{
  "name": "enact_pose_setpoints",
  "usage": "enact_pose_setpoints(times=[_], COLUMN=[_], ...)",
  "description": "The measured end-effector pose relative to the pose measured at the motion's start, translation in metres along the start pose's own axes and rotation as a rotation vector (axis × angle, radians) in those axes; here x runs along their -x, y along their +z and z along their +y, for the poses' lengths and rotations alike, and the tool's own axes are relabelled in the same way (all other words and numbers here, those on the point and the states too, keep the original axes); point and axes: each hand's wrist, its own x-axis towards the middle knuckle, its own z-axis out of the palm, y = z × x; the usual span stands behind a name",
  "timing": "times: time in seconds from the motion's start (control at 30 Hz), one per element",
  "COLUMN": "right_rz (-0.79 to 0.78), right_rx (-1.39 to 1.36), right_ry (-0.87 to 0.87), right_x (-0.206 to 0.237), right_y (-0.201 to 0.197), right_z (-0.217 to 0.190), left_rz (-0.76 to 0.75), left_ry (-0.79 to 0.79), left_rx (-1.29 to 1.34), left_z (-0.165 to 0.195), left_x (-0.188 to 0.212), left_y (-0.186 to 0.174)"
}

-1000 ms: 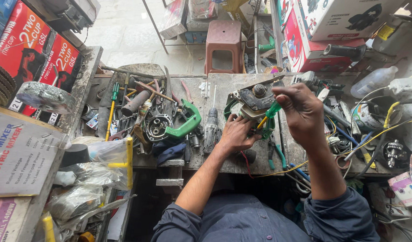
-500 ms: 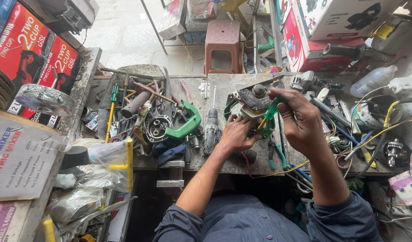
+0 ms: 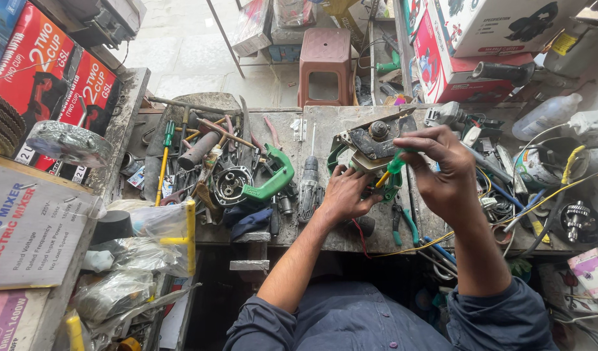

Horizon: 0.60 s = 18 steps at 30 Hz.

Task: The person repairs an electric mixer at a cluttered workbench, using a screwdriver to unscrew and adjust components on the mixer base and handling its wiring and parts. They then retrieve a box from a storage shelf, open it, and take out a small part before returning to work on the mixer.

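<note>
Fingers of right hand (image 3: 445, 175) pinch green screwdriver (image 3: 391, 170); left hand (image 3: 344, 195) grips motor housing (image 3: 370, 146).

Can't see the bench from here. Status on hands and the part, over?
Left hand steadies the power tool body. Right hand grips a green-handled screwdriver against it. Pliers and loose wires crowd the bench.

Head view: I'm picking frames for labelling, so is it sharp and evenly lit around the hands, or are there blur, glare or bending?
In the head view, the left hand and right hand on the power tool body look sharp under soft daylight, with no harsh shadows; the pale floor at top is bright but not blown out; wide-angle bending curves the boxes at the edges; under the workbench is dark.
</note>
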Motion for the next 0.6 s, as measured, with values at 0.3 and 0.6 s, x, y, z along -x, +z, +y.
enact_pose_setpoints(times=[0.3,0.6], right_rz=[0.008,0.031], right_rx=[-0.041,0.046], right_ry=[-0.085,-0.075], right_x=[-0.0005,0.0024], right_y=[-0.0001,0.0033], right_z=[-0.0021,-0.0022], left_rz=[0.017,0.024], left_ry=[0.017,0.019], left_rx=[-0.003,-0.002], left_z=[0.0009,0.0028], left_x=[0.0015,0.001], left_y=[-0.0019,-0.0043])
